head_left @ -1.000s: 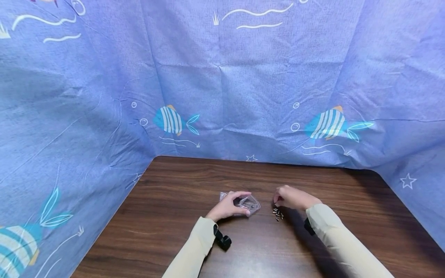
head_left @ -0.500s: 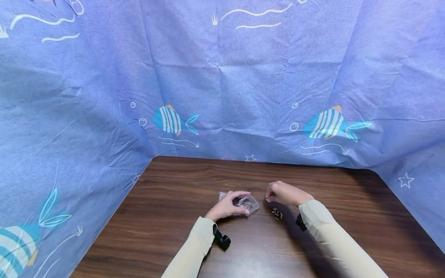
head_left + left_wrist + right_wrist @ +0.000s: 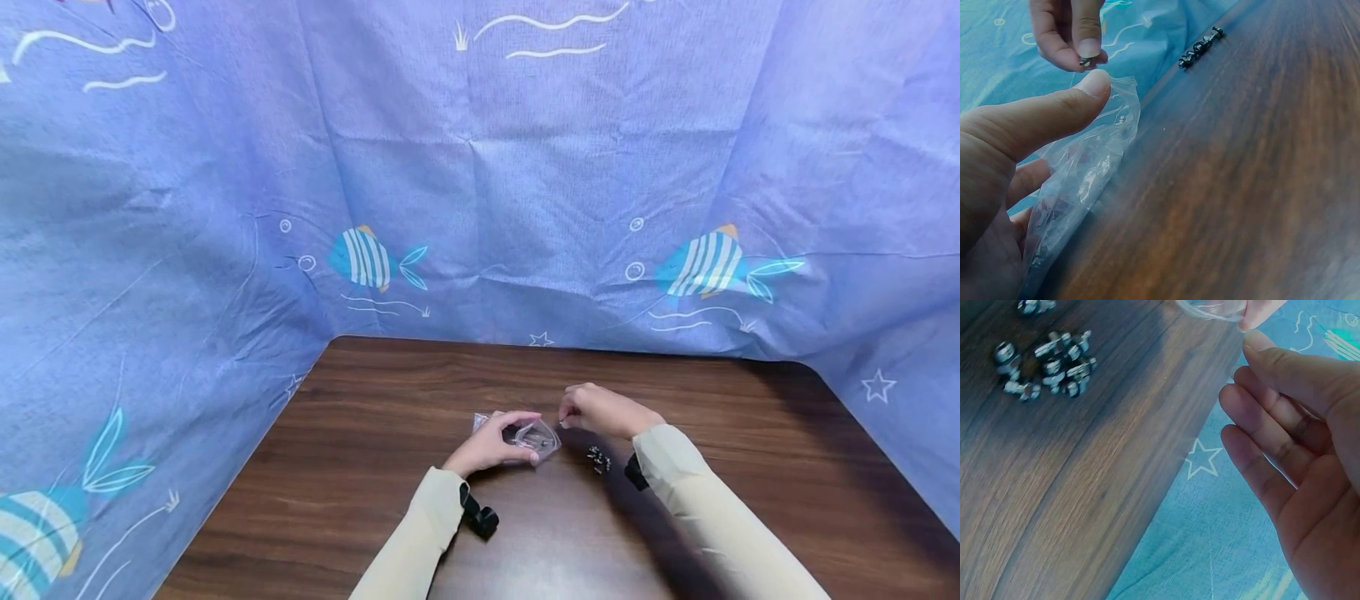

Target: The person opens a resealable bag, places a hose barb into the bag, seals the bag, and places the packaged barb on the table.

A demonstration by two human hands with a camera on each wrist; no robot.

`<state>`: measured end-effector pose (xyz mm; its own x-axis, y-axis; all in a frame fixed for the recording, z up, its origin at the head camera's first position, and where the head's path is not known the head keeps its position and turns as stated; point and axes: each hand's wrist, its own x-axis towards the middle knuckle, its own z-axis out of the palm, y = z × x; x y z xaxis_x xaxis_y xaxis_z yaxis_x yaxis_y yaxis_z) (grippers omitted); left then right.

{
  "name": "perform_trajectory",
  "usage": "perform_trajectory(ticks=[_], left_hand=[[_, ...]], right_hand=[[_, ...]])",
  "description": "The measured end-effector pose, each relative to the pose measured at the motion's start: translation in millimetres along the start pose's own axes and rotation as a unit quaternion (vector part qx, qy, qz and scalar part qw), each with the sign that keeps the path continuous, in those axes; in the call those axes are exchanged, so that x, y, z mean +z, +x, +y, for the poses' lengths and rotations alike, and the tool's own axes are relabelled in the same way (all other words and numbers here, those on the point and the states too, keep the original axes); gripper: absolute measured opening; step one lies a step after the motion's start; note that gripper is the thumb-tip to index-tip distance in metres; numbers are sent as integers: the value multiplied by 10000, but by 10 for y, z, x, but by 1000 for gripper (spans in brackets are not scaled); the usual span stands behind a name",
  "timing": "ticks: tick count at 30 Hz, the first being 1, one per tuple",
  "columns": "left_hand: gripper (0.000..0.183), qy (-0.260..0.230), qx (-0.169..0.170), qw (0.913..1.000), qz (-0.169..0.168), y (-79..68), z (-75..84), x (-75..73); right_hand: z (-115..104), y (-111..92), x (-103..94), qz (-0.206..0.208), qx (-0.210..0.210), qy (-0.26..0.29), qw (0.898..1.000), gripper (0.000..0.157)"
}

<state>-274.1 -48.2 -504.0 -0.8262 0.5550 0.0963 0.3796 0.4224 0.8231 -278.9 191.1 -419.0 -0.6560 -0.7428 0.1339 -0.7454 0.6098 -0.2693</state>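
1. The table (image 3: 315, 475) had a dark brown wood grain and rounded far corners, and I noticed a pale shine towards its near middle.
2. Blue cloth (image 3: 540, 192) hung behind it and down both sides, creased all over.
3. Two striped fish (image 3: 367, 258) faced left on the back stretch; a bigger fish (image 3: 33, 529) showed low on the left.
4. White wavy lines (image 3: 555, 54), bubbles (image 3: 307, 263) and star outlines (image 3: 878, 387) dotted the fabric.

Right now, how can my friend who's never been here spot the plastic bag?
Start at the dark wood-grain table and find the left hand near its middle. That hand holds the clear plastic bag. It's crinkly and see-through, unlike the little shiny metal pieces clustered to its right.
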Motion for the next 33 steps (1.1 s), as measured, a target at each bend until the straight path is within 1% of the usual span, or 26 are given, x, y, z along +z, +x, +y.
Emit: perform_trajectory(ticks=[4,9,16,19,22,27,33], left_hand=[[64,33,-18,10000,4,6,3,-3],[64,107,105,9999,85,2,8,3],[64,168,135,9997,84,8,10,5],[63,205,169,9996,92,12,17,2],[64,211,131,9996,104,12,19,0],[63,166,64,9998,98,7,12,7],[64,166,-71,9998,74,8,26,1]], right_hand=[[-37,35,-16,102,-158,-12,9998,4],[-75,76,1,225,-319,7,9992,4],[-139,137,11,56,-129,23,9999,4],[-161,160,12,38,-126,9,9999,4],[-177,180,19,0,-108,20,9999,7],[-181,196,51,-80,-83,129,9998,6],[-186,202,65,-37,-139,153,9998,4]])
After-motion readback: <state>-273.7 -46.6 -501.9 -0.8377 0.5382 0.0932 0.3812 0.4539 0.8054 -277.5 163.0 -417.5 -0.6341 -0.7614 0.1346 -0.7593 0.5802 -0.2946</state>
